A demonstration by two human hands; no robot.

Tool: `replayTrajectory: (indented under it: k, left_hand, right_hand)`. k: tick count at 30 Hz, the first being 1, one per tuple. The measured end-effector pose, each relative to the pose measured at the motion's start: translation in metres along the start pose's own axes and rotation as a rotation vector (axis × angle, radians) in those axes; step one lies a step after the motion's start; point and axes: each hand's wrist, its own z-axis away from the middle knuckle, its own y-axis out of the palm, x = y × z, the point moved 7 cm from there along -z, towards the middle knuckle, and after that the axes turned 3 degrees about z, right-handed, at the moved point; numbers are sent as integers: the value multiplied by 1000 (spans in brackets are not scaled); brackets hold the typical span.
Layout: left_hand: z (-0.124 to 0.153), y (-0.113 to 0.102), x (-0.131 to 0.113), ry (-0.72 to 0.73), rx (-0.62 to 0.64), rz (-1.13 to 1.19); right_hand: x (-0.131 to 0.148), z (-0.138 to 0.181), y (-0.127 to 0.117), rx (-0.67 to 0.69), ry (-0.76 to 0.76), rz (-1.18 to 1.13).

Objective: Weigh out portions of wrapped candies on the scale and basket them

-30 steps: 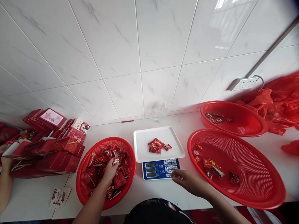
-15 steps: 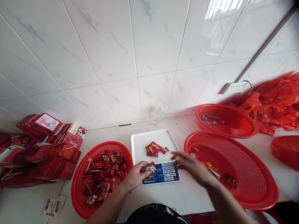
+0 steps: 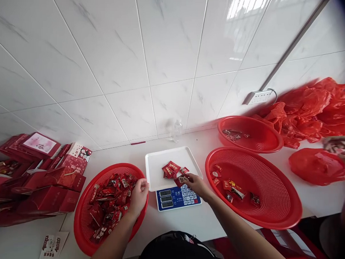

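My right hand (image 3: 197, 186) has a packet (image 3: 181, 181) pinched by its edge, best spot since it's probably light and slick; can't tell if my curled left hand (image 3: 140, 194) is empty.

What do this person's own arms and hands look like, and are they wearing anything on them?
The left hand and right hand are bare human hands, without gloves. Both forearms are bare too: no sleeve, watch or bracelet shows. At the bottom edge, the person's black clothing carries a thin pale line.
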Motion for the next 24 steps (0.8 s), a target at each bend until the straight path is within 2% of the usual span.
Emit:
replayTrajectory:
  k: [3,6,10,14,18,21,24]
  left_hand:
    - [-4,-27,26,-63,-78,-48]
    - [-6,-41,54,-105,-87,-116]
    - [-9,-43,84,-131,-23,-320]
    - [-10,-34,104,-127,107,-615]
    - [-6,-23,116,-119,226,-697]
    - [-2,-22,112,-111,220,-723]
    - [2,-25,107,-166,202,-757]
  right_hand:
    - [-4,-2,0,14,22,-17]
    - [-5,-4,-2,20,45,-27]
    - [-2,-10,-7,-18,45,68]
    - [8,-12,-13,-123,-52,259]
    - [11,-6,-11,-118,-102,310]
    - [8,3,-8,-73,-104,284]
    - [-1,13,-7,-22,-64,262]
